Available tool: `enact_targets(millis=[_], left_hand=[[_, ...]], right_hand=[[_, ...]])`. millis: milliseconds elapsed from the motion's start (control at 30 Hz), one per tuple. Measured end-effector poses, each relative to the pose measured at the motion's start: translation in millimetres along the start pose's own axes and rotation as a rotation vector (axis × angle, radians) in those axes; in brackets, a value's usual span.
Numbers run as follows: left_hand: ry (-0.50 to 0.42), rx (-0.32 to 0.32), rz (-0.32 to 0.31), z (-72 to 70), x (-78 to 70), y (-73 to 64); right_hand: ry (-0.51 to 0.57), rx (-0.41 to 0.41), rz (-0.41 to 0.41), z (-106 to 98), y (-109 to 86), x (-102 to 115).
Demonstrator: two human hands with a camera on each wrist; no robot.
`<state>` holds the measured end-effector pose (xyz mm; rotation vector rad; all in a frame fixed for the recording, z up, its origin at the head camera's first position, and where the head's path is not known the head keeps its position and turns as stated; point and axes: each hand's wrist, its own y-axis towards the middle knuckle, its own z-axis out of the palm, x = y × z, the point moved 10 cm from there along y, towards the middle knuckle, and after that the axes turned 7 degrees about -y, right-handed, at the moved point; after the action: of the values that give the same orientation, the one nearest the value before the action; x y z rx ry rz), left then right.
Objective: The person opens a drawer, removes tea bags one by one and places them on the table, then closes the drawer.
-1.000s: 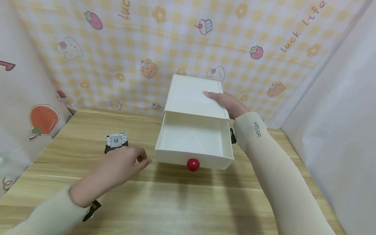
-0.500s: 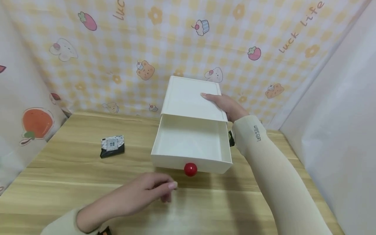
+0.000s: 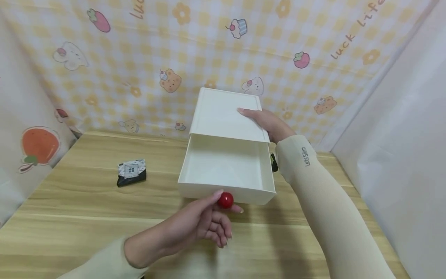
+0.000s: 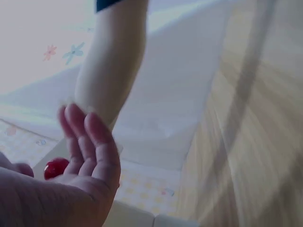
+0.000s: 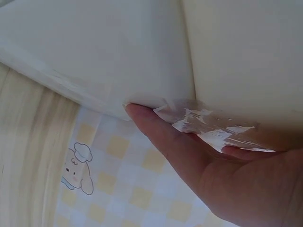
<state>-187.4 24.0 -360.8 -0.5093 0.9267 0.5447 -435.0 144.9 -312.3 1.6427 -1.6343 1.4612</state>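
A white drawer box (image 3: 230,112) stands in the middle, its drawer (image 3: 223,164) pulled out toward me and bare inside. On the drawer's front sits a round red knob (image 3: 225,200). My left hand (image 3: 189,223) pinches this knob, thumb at its left side and forefinger beneath, the other fingers loosely curled below. In the left wrist view the red knob (image 4: 56,168) shows behind the palm. My right hand (image 3: 273,124) grips the box's right side, thumb on top; its other fingers are hidden in the head view. Clear film or tape (image 5: 208,125) shows by these fingers in the right wrist view.
A small black and silver packet (image 3: 131,172) lies on the wooden table (image 3: 69,209) to the left. A patterned cloth (image 3: 139,58) hangs behind the table, with a pale curtain (image 3: 393,116) at the right and another (image 3: 21,97) at the left.
My left hand has moved right, first below the drawer front, then up to the red knob, and its thumb and forefinger have taken the knob. The right hand keeps its grip on the box.
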Motion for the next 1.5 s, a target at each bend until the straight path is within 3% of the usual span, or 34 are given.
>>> enact_targets(millis=[133,367,600,1033,1500], left_hand=[[-0.08,-0.019,-0.002,0.4,-0.1,3.3],[-0.145,-0.041,0.018,3.4,-4.3,10.3],[-0.146,-0.065,0.064,-0.4,-13.3,20.0],[-0.143,-0.144,0.108,-22.3,-25.4,40.5],[-0.149,-0.202,0.129,-36.9,-41.0,59.2]], right_hand=[[-0.005,-0.002,0.003,0,-0.5,0],[-0.004,-0.004,0.01,-1,-0.5,1],[-0.005,-0.01,0.012,-1,0.6,1],[-0.02,-0.029,0.024,-3,0.2,-3],[-0.033,-0.04,0.031,-5,-0.2,-2]])
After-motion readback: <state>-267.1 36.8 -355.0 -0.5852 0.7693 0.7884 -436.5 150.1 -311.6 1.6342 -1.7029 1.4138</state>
